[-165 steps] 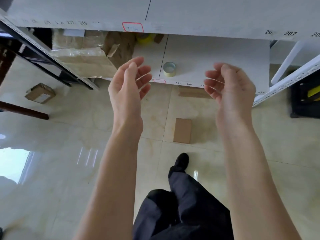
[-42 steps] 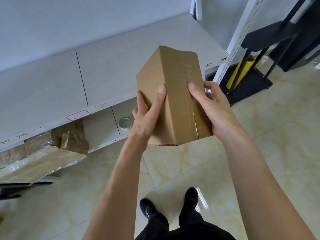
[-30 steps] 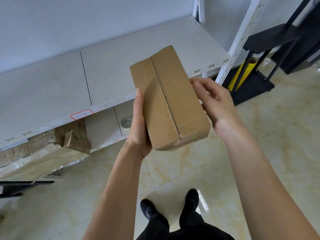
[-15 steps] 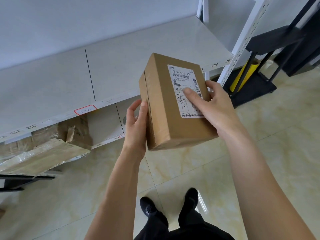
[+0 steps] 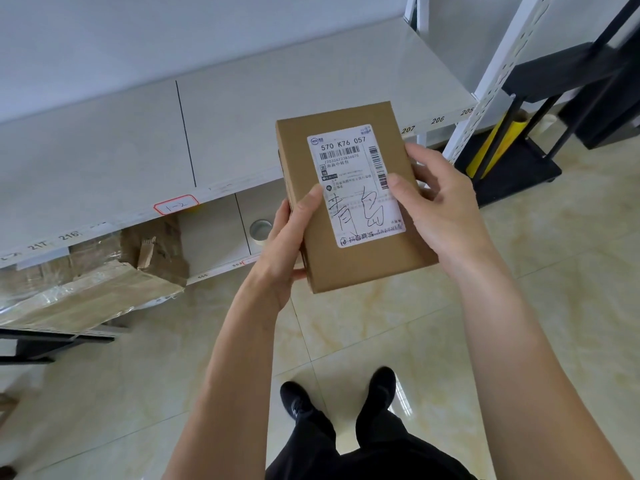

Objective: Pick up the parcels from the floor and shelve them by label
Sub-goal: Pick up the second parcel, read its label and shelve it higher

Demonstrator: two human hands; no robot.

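Observation:
I hold a small brown cardboard parcel in front of me with both hands, its white shipping label facing up. The label reads 570 K76 057 and carries handwritten characters. My left hand grips the parcel's left side, thumb on top. My right hand grips the right side, thumb resting on the label. Behind the parcel runs a grey shelf board with numbers 205 to 217 along its front edge and a red-framed tag marked 1-2.
On the lower shelf sit a roll of tape and torn, wrapped cardboard boxes at left. A white perforated upright and a black cart with a yellow roll stand at right. My shoes stand on glossy beige tiles.
I picked the parcel up off the floor, stood up and turned it over in my hands until the label faces up. My left thumb now lies on the top face.

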